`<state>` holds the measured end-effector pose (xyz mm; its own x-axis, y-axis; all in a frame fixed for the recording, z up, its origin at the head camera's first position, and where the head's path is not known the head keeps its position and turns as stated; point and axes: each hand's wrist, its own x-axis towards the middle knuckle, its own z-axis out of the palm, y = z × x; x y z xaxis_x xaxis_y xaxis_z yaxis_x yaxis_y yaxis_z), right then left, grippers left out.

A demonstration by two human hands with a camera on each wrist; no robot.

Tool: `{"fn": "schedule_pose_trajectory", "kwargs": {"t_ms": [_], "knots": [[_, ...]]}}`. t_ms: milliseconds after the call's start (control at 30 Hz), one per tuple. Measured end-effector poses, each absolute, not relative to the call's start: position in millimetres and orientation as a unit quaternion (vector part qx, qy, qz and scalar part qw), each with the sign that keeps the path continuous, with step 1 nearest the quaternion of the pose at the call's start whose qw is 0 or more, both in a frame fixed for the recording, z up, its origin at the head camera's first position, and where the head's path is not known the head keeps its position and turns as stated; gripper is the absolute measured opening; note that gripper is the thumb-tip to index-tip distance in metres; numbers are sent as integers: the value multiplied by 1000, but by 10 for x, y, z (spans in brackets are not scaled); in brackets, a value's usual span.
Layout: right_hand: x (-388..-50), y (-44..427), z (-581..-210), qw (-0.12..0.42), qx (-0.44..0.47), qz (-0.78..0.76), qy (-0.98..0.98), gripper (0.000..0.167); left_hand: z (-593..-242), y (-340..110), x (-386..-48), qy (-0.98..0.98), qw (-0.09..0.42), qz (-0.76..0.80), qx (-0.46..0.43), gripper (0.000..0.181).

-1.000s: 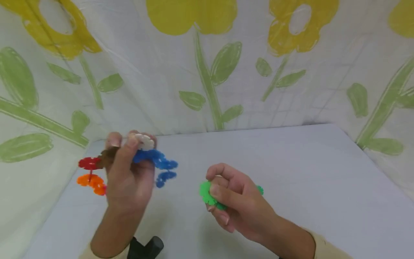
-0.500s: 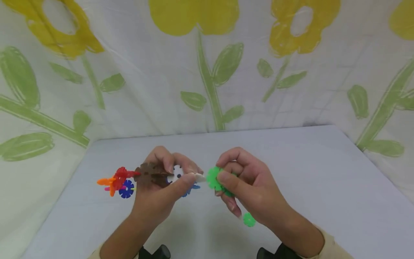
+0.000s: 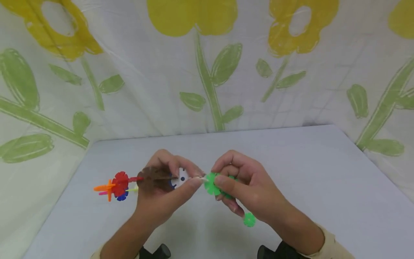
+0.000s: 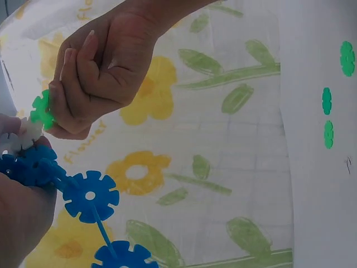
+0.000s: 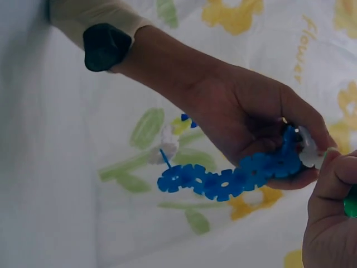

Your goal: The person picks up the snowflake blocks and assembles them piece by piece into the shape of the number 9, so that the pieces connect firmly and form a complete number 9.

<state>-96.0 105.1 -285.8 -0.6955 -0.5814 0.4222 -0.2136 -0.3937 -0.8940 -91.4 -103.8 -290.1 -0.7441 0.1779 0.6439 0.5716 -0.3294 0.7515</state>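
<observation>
My left hand (image 3: 161,194) grips a linked chain of plastic snowflake discs. A brown disc (image 3: 150,180) lies at its palm, a white disc (image 3: 182,177) near its fingertips, and a red disc (image 3: 120,183) and an orange disc (image 3: 105,187) stick out to the left. Blue discs (image 5: 223,184) trail from this hand in the right wrist view. My right hand (image 3: 249,180) pinches a green snowflake disc (image 3: 211,184) between thumb and fingers. Its edge meets a white piece (image 3: 202,178) at the left fingertips; whether they interlock cannot be told.
A loose green disc (image 3: 249,219) shows below my right hand on the white table (image 3: 307,172). Several green discs (image 4: 347,58) lie there in the left wrist view. Behind the table hangs a flower-printed curtain (image 3: 145,90).
My left hand has come right with its chain and turned, bringing the white piece to the green disc. My right hand has risen slightly, uncovering a green disc below. The last half second shows little movement.
</observation>
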Motion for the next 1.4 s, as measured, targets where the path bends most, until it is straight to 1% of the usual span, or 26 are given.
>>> {"fn": "schedule_pose_trajectory", "kwargs": {"t_ms": [133,233,300,367,467,567,700,800,867,967,1033,1133,1233,1333,1400], "knots": [[-996,1049,-2891,134,-372,-752,528,8,-2938,-996,-935,-588,140,-732,-315,31],[-1020,1033,-2900,138,-357,-758,528,8,-2959,-994,-962,-576,139,-737,-324,29],[-1034,1032,-2896,138,-344,-763,529,7,-2961,-1004,-971,-575,120,-742,-323,30],[-1048,1045,-2891,135,-336,-767,529,7,-2953,-1015,-979,-589,88,-741,-310,37],[-1068,1072,-2883,128,-335,-766,534,8,-2934,-1029,-973,-650,46,-712,-261,47],[-1095,1101,-2872,134,-337,-762,537,10,-2918,-1029,-975,-706,27,-677,-209,40],[-1127,1170,-2843,161,-329,-775,515,21,-2911,-1036,-987,-727,37,-665,-166,31],[-1144,1225,-2825,158,-329,-782,505,29,-2909,-1049,-997,-703,34,-694,-154,30],[-1153,1247,-2817,131,-342,-771,521,34,-2908,-1053,-1004,-692,22,-707,-143,30],[-1158,1252,-2815,71,-363,-740,562,40,-2914,-1054,-1017,-687,4,-715,-127,32],[-1151,1241,-2821,28,-376,-719,584,42,-2920,-1050,-1020,-693,1,-710,-124,32],[-1126,1215,-2831,-19,-378,-696,610,38,-2929,-1048,-1020,-693,6,-708,-136,31],[-1096,1196,-2833,-62,-377,-669,637,29,-2932,-1055,-1017,-698,16,-699,-154,30],[-1076,1182,-2829,-94,-383,-647,652,24,-2930,-1064,-1016,-706,19,-690,-159,30],[-1075,1169,-2826,-105,-390,-638,655,22,-2929,-1067,-1016,-711,21,-685,-158,30]]}}
